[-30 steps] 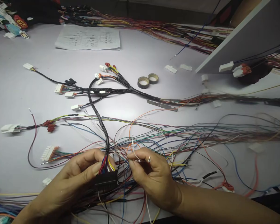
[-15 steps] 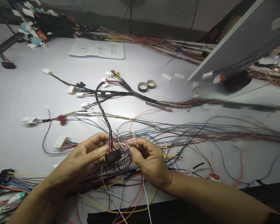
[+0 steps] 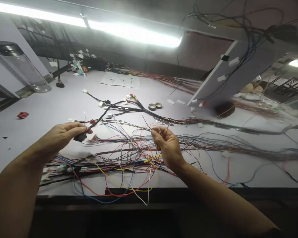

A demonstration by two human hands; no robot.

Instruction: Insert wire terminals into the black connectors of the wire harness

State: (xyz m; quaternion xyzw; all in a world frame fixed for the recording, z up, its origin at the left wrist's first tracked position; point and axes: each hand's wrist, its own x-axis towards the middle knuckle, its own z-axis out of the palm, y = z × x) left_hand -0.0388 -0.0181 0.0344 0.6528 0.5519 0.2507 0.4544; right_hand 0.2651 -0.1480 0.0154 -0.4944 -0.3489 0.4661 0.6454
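My left hand (image 3: 62, 135) is closed around a black connector (image 3: 79, 137) at the end of a black-wrapped harness branch (image 3: 102, 115), held above the table at the left. My right hand (image 3: 167, 145) pinches several thin loose wires (image 3: 161, 129) by their metal-tipped ends, raised above a tangle of coloured wires (image 3: 129, 155). The two hands are well apart. A white wire (image 3: 149, 178) hangs from the right hand over the table's front edge.
A white table (image 3: 52, 105) carries a taped harness with white connectors (image 3: 106, 105), two tape rolls (image 3: 155, 106), a printed sheet (image 3: 121, 80) and a red part (image 3: 23, 115). A tilted grey board (image 3: 228, 82) stands at the right. A bright lamp (image 3: 129, 31) is overhead.
The view has tilted up and back, showing the lamp and far table. My left hand moved left with the black connector, away from my right hand, which lifted the wire ends.
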